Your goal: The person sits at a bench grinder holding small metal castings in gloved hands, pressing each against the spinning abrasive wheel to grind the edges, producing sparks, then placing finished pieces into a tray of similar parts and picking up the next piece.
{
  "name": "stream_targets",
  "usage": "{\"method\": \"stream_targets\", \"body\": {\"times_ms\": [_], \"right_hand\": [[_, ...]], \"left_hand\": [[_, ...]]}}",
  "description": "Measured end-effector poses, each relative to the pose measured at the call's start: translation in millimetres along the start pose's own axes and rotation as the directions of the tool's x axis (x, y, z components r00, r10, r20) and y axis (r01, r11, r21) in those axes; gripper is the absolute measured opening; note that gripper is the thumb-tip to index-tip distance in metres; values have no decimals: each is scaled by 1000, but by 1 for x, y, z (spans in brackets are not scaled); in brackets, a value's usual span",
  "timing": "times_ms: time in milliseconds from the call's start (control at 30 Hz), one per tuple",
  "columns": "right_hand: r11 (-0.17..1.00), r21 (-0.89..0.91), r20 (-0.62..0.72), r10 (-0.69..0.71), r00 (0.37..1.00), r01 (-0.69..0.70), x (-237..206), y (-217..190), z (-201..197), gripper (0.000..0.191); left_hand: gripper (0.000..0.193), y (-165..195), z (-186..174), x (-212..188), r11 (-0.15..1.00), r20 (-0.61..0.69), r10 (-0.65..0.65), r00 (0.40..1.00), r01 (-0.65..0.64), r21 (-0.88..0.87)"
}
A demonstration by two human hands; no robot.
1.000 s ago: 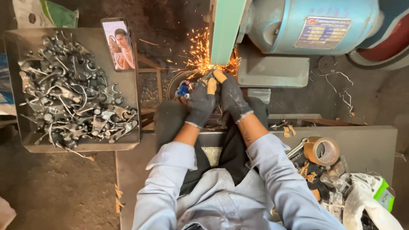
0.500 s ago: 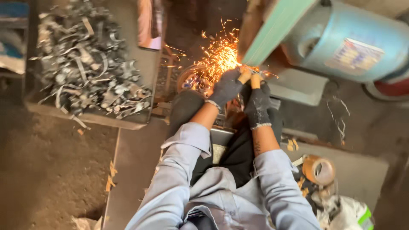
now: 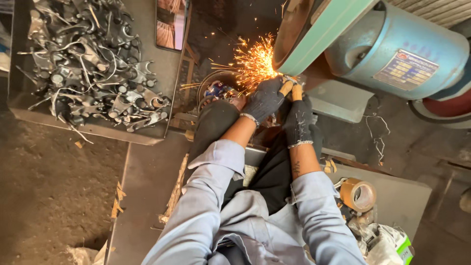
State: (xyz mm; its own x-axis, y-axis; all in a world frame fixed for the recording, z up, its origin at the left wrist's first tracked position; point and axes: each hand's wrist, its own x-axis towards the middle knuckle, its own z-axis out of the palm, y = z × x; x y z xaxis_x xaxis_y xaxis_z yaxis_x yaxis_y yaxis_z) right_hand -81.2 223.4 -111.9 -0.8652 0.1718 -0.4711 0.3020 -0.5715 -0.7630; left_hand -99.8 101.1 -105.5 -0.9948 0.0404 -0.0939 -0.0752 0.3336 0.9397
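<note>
Up at twelve o'clock, left hand (image 3: 265,100) and right hand (image 3: 298,120), both in dark gloves, closed together around a small workpiece (image 3: 289,86), mostly hidden by the fingers, pressed against the grinding wheel (image 3: 287,37). Orange sparks (image 3: 252,61) spraying toward nine o'clock from the contact point. Blue motor housing (image 3: 392,49) at two o'clock of the hands. Tray (image 3: 167,73) heaped with dark metal parts (image 3: 93,68) at ten o'clock, well apart. Roll of brown tape (image 3: 358,195) at five o'clock, on the grey surface (image 3: 397,196).
</note>
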Motion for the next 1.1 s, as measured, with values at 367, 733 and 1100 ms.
{"method": "stream_targets", "body": {"times_ms": [367, 733, 1100], "right_hand": [[763, -596, 162, -190, 968, 250, -51, -28, -1, 54], [-141, -880, 470, -126, 873, 454, -69, -16, -24, 49], [659, -742, 125, -47, 991, 124, -58, -13, 3, 53]], "left_hand": [[42, 12, -39, -63, 945, 168, 143, 975, -185, 269], [36, 13, -53, -71, 998, 269, 38, 962, -23, -57], [37, -7, -42, -59, 996, 191, 7, 981, -23, 83]]}}
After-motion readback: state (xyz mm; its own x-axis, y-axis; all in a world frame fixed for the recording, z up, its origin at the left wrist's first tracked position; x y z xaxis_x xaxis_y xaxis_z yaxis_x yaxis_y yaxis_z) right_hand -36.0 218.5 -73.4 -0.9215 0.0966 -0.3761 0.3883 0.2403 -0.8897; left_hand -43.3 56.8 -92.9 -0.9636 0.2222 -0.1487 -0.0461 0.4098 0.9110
